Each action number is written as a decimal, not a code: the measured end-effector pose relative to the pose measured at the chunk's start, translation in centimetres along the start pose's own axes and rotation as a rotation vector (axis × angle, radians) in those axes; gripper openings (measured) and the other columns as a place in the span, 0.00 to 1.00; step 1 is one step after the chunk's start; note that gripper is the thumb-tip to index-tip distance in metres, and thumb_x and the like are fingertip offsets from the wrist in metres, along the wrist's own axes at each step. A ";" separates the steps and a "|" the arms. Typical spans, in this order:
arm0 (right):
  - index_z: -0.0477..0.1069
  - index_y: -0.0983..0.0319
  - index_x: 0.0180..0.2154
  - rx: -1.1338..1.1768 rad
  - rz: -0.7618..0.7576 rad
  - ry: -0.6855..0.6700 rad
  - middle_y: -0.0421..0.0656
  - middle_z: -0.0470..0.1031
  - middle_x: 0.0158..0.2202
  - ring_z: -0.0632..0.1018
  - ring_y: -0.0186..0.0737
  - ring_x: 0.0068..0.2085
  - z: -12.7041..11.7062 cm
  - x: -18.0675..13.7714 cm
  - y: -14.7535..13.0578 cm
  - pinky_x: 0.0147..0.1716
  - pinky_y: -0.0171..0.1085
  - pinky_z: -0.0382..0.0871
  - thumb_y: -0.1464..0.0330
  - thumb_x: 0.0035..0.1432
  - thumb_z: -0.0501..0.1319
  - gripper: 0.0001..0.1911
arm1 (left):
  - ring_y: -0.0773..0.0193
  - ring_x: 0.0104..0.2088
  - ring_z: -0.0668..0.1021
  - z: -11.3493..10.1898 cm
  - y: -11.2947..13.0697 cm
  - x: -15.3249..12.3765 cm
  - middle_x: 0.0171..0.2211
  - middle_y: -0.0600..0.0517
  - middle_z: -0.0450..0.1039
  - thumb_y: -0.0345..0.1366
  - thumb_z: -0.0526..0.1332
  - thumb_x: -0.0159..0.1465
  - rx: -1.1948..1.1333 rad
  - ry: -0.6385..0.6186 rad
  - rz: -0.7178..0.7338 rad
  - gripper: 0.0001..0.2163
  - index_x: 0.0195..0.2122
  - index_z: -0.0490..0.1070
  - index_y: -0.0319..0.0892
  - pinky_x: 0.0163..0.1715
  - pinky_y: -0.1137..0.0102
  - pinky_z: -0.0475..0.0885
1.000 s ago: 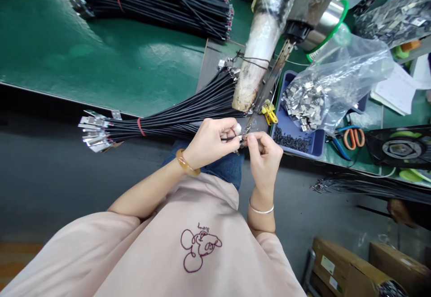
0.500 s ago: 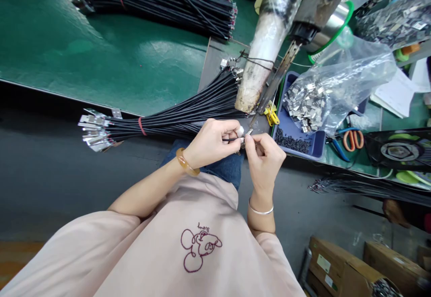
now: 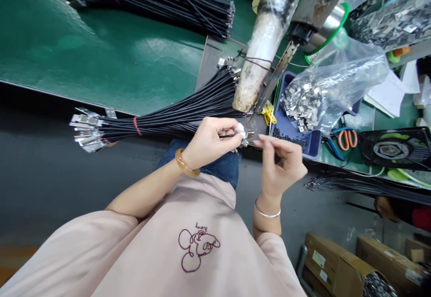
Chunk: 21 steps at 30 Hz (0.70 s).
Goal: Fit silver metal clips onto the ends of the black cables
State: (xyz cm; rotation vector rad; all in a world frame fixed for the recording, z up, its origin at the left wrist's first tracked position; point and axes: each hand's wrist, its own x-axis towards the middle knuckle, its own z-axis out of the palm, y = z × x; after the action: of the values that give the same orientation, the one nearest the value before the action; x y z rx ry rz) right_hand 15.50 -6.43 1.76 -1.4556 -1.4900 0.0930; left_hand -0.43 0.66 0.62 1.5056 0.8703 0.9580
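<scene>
My left hand (image 3: 217, 139) is closed in a pinch on a black cable (image 3: 229, 135), close to its end. A small metal connector (image 3: 249, 135) sticks out past its fingertips, with white on one fingertip. My right hand (image 3: 283, 160) is just to the right of the connector, thumb and forefinger together; whatever they hold is too small to make out. Behind my left hand lies a bundle of black cables (image 3: 168, 115), tied with a red band (image 3: 137, 126) and with metal connectors (image 3: 88, 128) at its left end. Above the hands stands a soldering iron (image 3: 269, 86), its tip pointing down.
A blue tray (image 3: 314, 146) holds loose metal shells (image 3: 303, 104) and small black pieces. Beside it are a yellow tool (image 3: 269, 113), orange-handled pliers (image 3: 346, 138) and a fan (image 3: 392, 148). A larger cable bundle (image 3: 151, 0) lies at the back. Cardboard boxes (image 3: 332, 261) stand lower right.
My right hand has moved right, away from the fingers of my left hand, uncovering the connector. My left hand keeps its pinch on the cable. The view has shifted slightly.
</scene>
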 end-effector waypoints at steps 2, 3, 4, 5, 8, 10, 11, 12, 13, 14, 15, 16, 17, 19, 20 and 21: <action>0.73 0.57 0.39 -0.005 -0.046 -0.110 0.41 0.83 0.41 0.85 0.39 0.43 0.3 0.0 0.1 0.40 0.38 0.82 0.73 0.63 0.64 0.05 | 0.74 0.21 0.64 0.0 0.0 0.0 0.19 0.56 0.65 0.31 0.63 0.61 0.006 -0.002 -0.004 0.08 0.25 0.74 0.36 0.22 0.76 0.60; 0.73 0.58 0.38 0.015 -0.042 -0.146 0.41 0.83 0.42 0.85 0.39 0.44 0.5 0.0 0.1 0.41 0.38 0.82 0.73 0.62 0.64 0.04 | 0.73 0.21 0.64 0.1 0.1 0.0 0.19 0.56 0.66 0.31 0.62 0.61 0.003 -0.004 -0.012 0.07 0.25 0.74 0.36 0.23 0.76 0.60; 0.73 0.58 0.37 0.041 -0.016 -0.168 0.42 0.83 0.43 0.85 0.38 0.43 0.7 0.1 0.1 0.40 0.37 0.82 0.73 0.62 0.64 0.04 | 0.73 0.22 0.66 0.1 0.1 0.0 0.20 0.55 0.68 0.31 0.62 0.60 -0.002 -0.003 -0.022 0.07 0.25 0.74 0.36 0.23 0.76 0.61; 0.72 0.59 0.36 0.070 0.027 -0.178 0.42 0.83 0.44 0.85 0.37 0.42 0.8 0.2 0.1 0.39 0.36 0.82 0.73 0.62 0.64 0.04 | 0.73 0.22 0.67 0.2 0.1 0.0 0.21 0.54 0.69 0.31 0.62 0.60 -0.012 0.002 -0.032 0.06 0.26 0.74 0.36 0.24 0.76 0.63; 0.71 0.59 0.33 0.167 0.170 -0.179 0.41 0.83 0.42 0.85 0.34 0.38 1.2 0.6 0.0 0.36 0.33 0.82 0.72 0.62 0.64 0.05 | 0.72 0.23 0.70 0.5 0.2 0.1 0.22 0.53 0.71 0.30 0.61 0.59 -0.038 0.040 -0.050 0.06 0.26 0.73 0.37 0.24 0.76 0.64; 0.70 0.59 0.32 0.215 0.223 -0.185 0.40 0.82 0.41 0.84 0.34 0.38 1.3 0.8 0.0 0.36 0.33 0.81 0.72 0.61 0.64 0.05 | 0.72 0.22 0.69 0.7 0.3 0.2 0.21 0.54 0.70 0.30 0.61 0.59 -0.035 0.069 -0.053 0.06 0.25 0.72 0.38 0.23 0.76 0.64; 0.71 0.60 0.32 0.229 0.236 -0.188 0.40 0.82 0.41 0.84 0.33 0.38 1.4 1.0 0.0 0.36 0.32 0.81 0.72 0.61 0.64 0.05 | 0.72 0.21 0.69 0.8 0.4 0.3 0.20 0.54 0.69 0.30 0.61 0.58 -0.028 0.080 -0.055 0.06 0.25 0.71 0.38 0.23 0.76 0.64; 0.71 0.60 0.32 0.234 0.242 -0.190 0.40 0.82 0.41 0.84 0.33 0.38 1.4 1.1 0.0 0.36 0.32 0.81 0.73 0.61 0.64 0.05 | 0.72 0.21 0.68 0.8 0.5 0.3 0.20 0.55 0.69 0.30 0.61 0.58 -0.020 0.089 -0.056 0.06 0.24 0.71 0.38 0.23 0.76 0.64; 0.71 0.60 0.32 0.233 0.244 -0.191 0.40 0.82 0.41 0.84 0.33 0.38 1.4 1.2 0.0 0.36 0.32 0.81 0.72 0.61 0.64 0.05 | 0.72 0.21 0.67 0.9 0.5 0.4 0.19 0.55 0.68 0.30 0.61 0.58 -0.014 0.097 -0.056 0.06 0.24 0.71 0.38 0.23 0.76 0.63; 0.71 0.59 0.32 0.228 0.245 -0.192 0.40 0.82 0.41 0.84 0.33 0.38 1.4 1.2 0.0 0.36 0.32 0.81 0.72 0.61 0.64 0.05 | 0.73 0.20 0.67 0.9 0.5 0.5 0.19 0.55 0.67 0.30 0.61 0.58 -0.011 0.105 -0.056 0.05 0.24 0.70 0.38 0.22 0.76 0.63; 0.71 0.59 0.32 0.222 0.244 -0.192 0.40 0.82 0.41 0.84 0.34 0.38 1.4 1.3 0.0 0.35 0.33 0.81 0.72 0.61 0.64 0.05 | 0.73 0.20 0.66 0.9 0.6 0.5 0.19 0.55 0.67 0.30 0.61 0.57 -0.012 0.112 -0.056 0.05 0.24 0.70 0.38 0.22 0.76 0.63; 0.71 0.59 0.32 0.216 0.242 -0.192 0.40 0.82 0.40 0.84 0.34 0.38 1.4 1.4 0.0 0.35 0.33 0.81 0.72 0.61 0.64 0.04 | 0.73 0.20 0.66 0.9 0.6 0.5 0.19 0.56 0.66 0.30 0.61 0.57 -0.014 0.117 -0.057 0.05 0.24 0.70 0.38 0.22 0.76 0.62; 0.71 0.59 0.32 0.211 0.241 -0.194 0.40 0.82 0.40 0.84 0.34 0.38 1.4 1.5 0.0 0.35 0.33 0.81 0.71 0.61 0.64 0.04 | 0.73 0.20 0.66 1.0 0.7 0.5 0.19 0.56 0.66 0.30 0.61 0.57 -0.019 0.123 -0.059 0.05 0.24 0.70 0.38 0.22 0.76 0.62; 0.72 0.59 0.32 0.199 0.235 -0.201 0.40 0.82 0.40 0.84 0.34 0.37 1.4 1.7 -0.1 0.35 0.33 0.81 0.71 0.61 0.64 0.04 | 0.73 0.20 0.66 1.0 0.7 0.5 0.19 0.56 0.66 0.30 0.60 0.57 -0.033 0.129 -0.061 0.05 0.24 0.70 0.38 0.22 0.76 0.61; 0.72 0.59 0.32 0.192 0.228 -0.205 0.40 0.82 0.40 0.83 0.33 0.37 1.4 1.8 -0.1 0.35 0.33 0.81 0.71 0.61 0.64 0.04 | 0.73 0.20 0.67 1.0 0.7 0.5 0.19 0.56 0.66 0.31 0.60 0.57 -0.040 0.130 -0.062 0.05 0.24 0.70 0.38 0.22 0.76 0.61; 0.73 0.59 0.32 0.186 0.219 -0.209 0.40 0.81 0.39 0.83 0.33 0.36 1.4 1.8 -0.2 0.35 0.33 0.81 0.71 0.61 0.64 0.04 | 0.73 0.20 0.67 1.0 0.8 0.6 0.19 0.56 0.66 0.31 0.60 0.57 -0.046 0.132 -0.063 0.05 0.24 0.70 0.38 0.22 0.75 0.61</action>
State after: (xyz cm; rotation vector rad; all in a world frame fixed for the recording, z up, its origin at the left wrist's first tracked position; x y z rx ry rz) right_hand 14.85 -4.27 2.26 -1.4856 -1.4384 0.5178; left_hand 0.74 0.66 1.36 1.3800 0.9777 1.0326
